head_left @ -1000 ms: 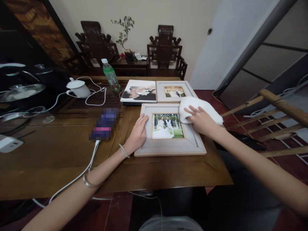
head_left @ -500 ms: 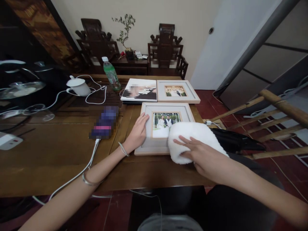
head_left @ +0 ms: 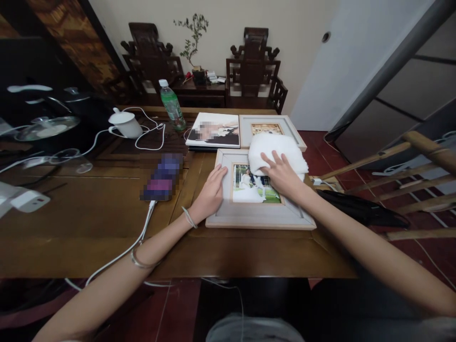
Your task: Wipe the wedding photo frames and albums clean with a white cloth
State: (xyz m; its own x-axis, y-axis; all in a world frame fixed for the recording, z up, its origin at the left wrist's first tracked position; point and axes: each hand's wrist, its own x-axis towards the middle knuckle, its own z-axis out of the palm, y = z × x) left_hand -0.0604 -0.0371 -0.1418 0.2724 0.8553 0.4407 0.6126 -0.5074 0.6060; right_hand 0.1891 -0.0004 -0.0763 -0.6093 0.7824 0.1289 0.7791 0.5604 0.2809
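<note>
A pale wooden photo frame (head_left: 260,217) with a wedding picture lies flat on the brown table (head_left: 89,223) in front of me. My left hand (head_left: 210,194) lies flat on the frame's left border, fingers stretched out. My right hand (head_left: 281,173) presses a white cloth (head_left: 276,149) onto the frame's upper right part, fingers spread over the cloth. Behind it lie a second, smaller pale frame (head_left: 295,135) and a photo print (head_left: 214,130) on a dark book.
A phone (head_left: 162,176) on a white cable, a green bottle (head_left: 172,105), a white lidded cup (head_left: 124,124) and a white charger (head_left: 30,200) sit to the left. Dark carved chairs (head_left: 254,71) stand behind. Wooden chair rails (head_left: 420,156) rise at right.
My right hand swept the cloth from the frame's upper right down to its lower right corner, then back up to the top right. My left hand stayed on the left border.
</note>
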